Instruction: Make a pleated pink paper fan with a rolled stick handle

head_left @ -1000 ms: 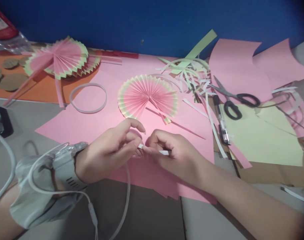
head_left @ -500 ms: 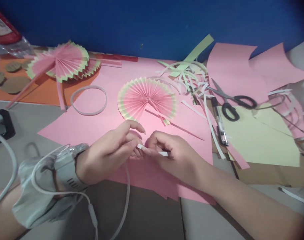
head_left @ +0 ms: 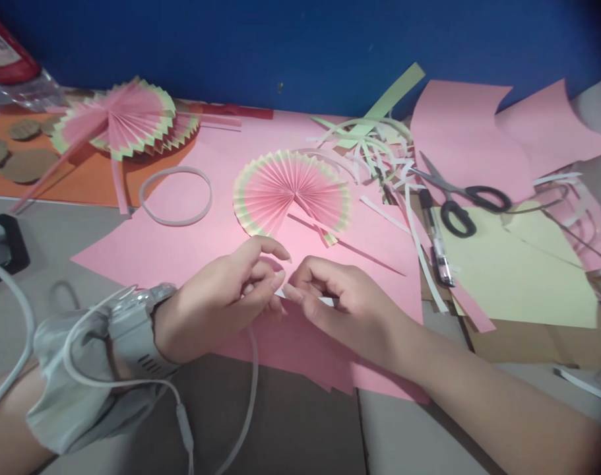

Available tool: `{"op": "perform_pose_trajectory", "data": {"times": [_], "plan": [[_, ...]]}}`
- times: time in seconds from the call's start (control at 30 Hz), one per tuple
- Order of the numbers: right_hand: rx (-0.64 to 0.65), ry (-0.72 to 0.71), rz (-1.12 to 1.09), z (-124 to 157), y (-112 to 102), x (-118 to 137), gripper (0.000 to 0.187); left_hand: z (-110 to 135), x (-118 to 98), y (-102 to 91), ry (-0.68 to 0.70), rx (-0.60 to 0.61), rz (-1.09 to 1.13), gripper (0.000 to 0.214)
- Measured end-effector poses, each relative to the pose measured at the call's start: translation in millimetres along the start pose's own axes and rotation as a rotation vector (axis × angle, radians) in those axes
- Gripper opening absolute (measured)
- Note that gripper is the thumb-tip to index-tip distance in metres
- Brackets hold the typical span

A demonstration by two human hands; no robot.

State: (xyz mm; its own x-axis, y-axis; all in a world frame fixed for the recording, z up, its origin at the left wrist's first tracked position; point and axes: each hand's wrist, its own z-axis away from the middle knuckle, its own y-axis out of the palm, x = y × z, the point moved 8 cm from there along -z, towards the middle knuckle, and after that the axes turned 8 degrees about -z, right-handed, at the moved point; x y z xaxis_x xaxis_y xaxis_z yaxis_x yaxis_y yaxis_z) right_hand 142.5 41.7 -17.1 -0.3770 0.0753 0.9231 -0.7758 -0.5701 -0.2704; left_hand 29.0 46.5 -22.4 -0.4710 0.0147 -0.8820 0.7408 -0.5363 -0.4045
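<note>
My left hand (head_left: 231,284) and my right hand (head_left: 342,293) meet over the pink paper, each closed in a pinch on a narrow white strip (head_left: 328,301). Only short bits of the strip show, between the fingertips and beside the right palm; the fingers hide the rest. Just beyond my hands lies a pleated paper fan (head_left: 275,191), pink with a yellow-green border, spread nearly into a full round with a gap toward me. A thin pink paper strip (head_left: 315,227) runs from the fan's middle to the right.
Pink sheets (head_left: 146,254) cover the middle. Back left are more pleated fans (head_left: 136,122) and cardboard discs (head_left: 30,165); nearer lies a tape-like ring (head_left: 142,198). Scissors (head_left: 458,198), a pen (head_left: 436,241), a pale yellow sheet (head_left: 528,277) and paper scraps (head_left: 374,148) lie right. A cable (head_left: 122,382) crosses my left wrist.
My left thumb has moved onto the strip's end, which stuck out between my hands before. Less of the strip shows now. The fan and tools stay in place.
</note>
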Motion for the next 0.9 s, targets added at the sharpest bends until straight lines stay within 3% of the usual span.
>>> {"op": "perform_pose_trajectory", "data": {"times": [0.9], "plan": [[-0.058,-0.032,0.042,0.2,-3.4,5.1,0.013,1.9,0.3,-1.9,-0.042,-0.007,0.109,0.019]]}}
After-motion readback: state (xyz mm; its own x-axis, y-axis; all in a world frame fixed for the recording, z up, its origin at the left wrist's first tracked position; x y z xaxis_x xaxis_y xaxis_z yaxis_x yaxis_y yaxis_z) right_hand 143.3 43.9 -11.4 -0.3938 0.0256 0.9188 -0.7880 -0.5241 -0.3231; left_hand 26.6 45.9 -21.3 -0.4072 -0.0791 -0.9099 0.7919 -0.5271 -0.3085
